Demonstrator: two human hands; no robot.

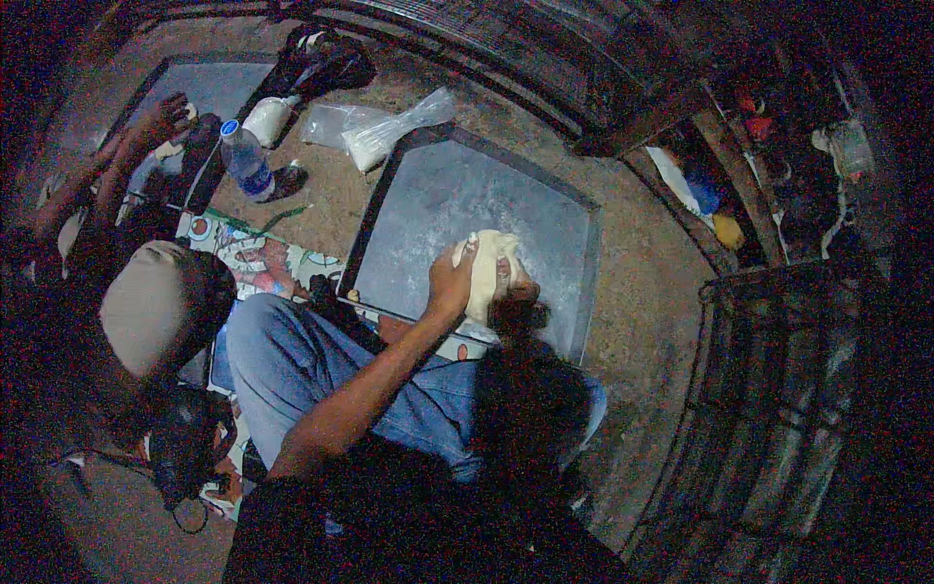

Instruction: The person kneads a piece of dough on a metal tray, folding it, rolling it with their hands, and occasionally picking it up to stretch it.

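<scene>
A lump of pale dough (494,251) lies on a grey board with a dark rim (409,229) in front of my crossed legs. My left hand (455,278) grips the dough's left side, its fingers curled on the edge and dusted with white. From the right, my right hand (516,304) presses into the dough with bent fingers; deep shadow covers much of this hand. White powder is smeared on the board around the dough.
Beyond the board lie a clear plastic bag of white powder (368,148) and another white-filled bag (269,121). A water bottle with a blue cap (247,164) stands to the left. A person in a cap (156,302) sits at my left, by a second board (219,80). Dark slatted furniture (769,419) borders the right.
</scene>
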